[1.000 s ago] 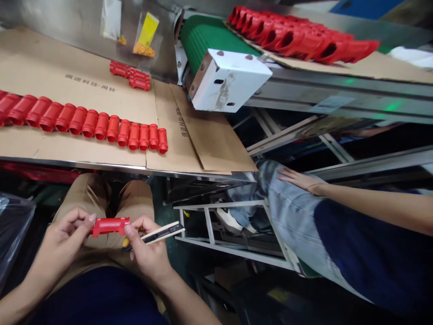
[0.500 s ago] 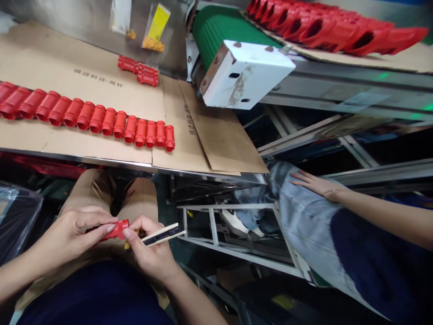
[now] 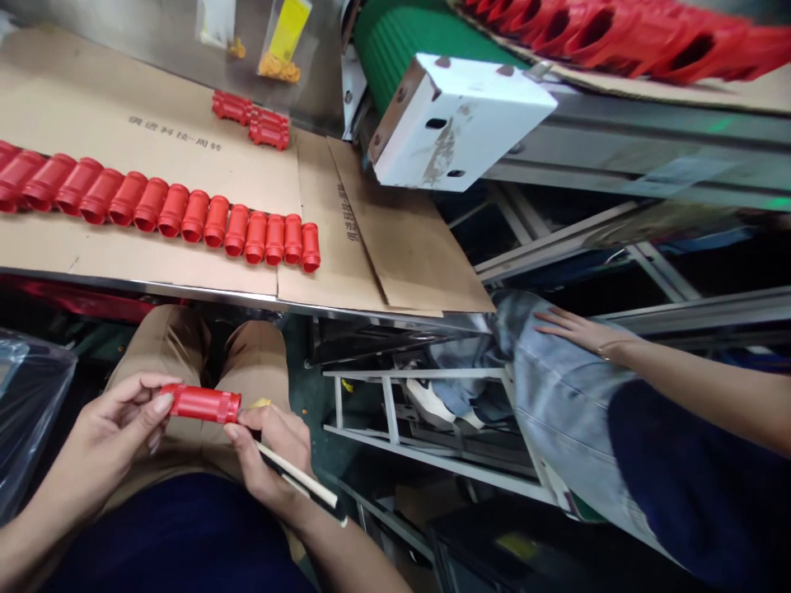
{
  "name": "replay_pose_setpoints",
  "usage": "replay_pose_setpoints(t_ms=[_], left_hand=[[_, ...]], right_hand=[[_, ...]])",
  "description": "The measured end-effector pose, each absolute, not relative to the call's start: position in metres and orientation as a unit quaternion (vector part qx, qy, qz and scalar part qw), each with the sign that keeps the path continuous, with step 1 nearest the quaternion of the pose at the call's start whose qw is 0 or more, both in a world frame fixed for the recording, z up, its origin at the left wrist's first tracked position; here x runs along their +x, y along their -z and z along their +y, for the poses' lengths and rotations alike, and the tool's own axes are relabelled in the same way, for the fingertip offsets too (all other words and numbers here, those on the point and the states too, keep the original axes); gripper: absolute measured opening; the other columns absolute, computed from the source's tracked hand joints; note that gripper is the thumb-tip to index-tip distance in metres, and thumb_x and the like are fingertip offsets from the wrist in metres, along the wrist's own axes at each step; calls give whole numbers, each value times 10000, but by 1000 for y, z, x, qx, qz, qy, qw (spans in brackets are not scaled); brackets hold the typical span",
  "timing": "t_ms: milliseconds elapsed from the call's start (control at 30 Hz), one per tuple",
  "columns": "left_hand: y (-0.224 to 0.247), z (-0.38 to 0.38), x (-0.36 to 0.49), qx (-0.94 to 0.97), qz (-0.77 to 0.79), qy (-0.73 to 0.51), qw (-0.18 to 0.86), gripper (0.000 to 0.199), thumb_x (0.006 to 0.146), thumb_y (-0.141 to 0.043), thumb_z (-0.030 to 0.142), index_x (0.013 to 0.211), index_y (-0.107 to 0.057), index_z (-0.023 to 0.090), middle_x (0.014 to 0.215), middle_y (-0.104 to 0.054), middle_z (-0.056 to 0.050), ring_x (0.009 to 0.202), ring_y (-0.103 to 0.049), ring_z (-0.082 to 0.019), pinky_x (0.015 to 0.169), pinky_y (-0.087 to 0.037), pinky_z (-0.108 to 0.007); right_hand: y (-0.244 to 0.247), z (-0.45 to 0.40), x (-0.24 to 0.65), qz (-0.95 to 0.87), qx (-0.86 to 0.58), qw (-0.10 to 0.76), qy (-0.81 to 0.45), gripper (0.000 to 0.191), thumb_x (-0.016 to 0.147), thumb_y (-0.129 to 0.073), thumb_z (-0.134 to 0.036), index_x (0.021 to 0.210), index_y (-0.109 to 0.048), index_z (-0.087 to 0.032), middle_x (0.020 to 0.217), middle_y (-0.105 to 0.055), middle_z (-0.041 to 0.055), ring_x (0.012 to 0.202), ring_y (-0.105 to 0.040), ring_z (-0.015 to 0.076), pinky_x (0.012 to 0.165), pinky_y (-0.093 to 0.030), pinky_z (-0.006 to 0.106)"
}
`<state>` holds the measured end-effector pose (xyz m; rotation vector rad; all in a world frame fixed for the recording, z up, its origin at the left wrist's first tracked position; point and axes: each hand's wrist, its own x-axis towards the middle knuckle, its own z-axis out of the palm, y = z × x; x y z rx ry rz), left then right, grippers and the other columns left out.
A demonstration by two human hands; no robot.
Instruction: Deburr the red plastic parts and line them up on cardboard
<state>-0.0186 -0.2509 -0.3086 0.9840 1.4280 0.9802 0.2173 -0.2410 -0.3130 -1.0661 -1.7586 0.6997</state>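
Two hands are holding a red tube [image 3: 205, 403] above the lap, at the near left.
The left hand [image 3: 120, 428] is pinching its left end; the right hand [image 3: 278, 457] is touching its right end, its grip closing round a cream-and-black tool [image 3: 300, 473]. Beyond, a row of red tubes [image 3: 185, 212] is lying on the cardboard-covered desk [image 3: 179, 284]; far right, more red pieces [image 3: 609, 33] are resting by a green belt [image 3: 417, 41].
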Motion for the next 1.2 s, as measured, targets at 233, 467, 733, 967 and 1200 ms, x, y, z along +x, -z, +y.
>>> replay_pose_setpoints(t_ms=[233, 467, 733, 967, 1200], left_hand=[[305, -256, 12, 402, 556, -546, 480, 487, 774, -964, 289, 1207, -746, 341, 1135, -780, -3, 968, -780, -177, 875, -642, -225], [301, -245, 21, 345, 604, -537, 478, 288, 840, -902, 435, 992, -772, 227, 899, -765, -26, 685, -701, -147, 626, -610, -205], [292, -236, 26, 173, 542, -540, 621, 532, 683, -1027, 437, 1091, -776, 204, 943, -782, -43, 795, -715, -137, 724, -632, -181], [295, -233, 10, 118, 519, -520, 669, 577, 669, -1035, 412, 1143, -771, 214, 1031, -818, -83, 684, -757, -185, 656, -686, -308], [300, -234, 11, 175, 508, -529, 656, 453, 773, -973, 408, 1133, -775, 218, 1109, -810, -76, 708, -755, -162, 659, -670, -248]], right_hand=[[321, -251, 202, -677, -454, 435, -381, 152, 1018, -703, -316, 928, -619, -228, 706, -679, -38, 538, -612, 108, 540, -460, 208], [322, -255, 198, -751, -402, 457, -255, 107, 1049, -624, -225, 948, -592, -222, 722, -676, -10, 561, -625, 129, 577, -495, 243], [310, -250, 199, -788, -350, 451, -229, 166, 1085, -659, -292, 991, -708, -163, 745, -751, 47, 605, -686, 152, 580, -578, 256], [294, -247, 231, -747, -348, 477, -305, 167, 1040, -733, -204, 1196, -762, -153, 1069, -850, 121, 1091, -807, 223, 956, -690, 314], [297, -244, 224, -748, -279, 502, -333, 254, 1020, -726, -116, 1270, -762, -140, 1200, -839, 142, 1102, -825, 214, 966, -702, 279]])
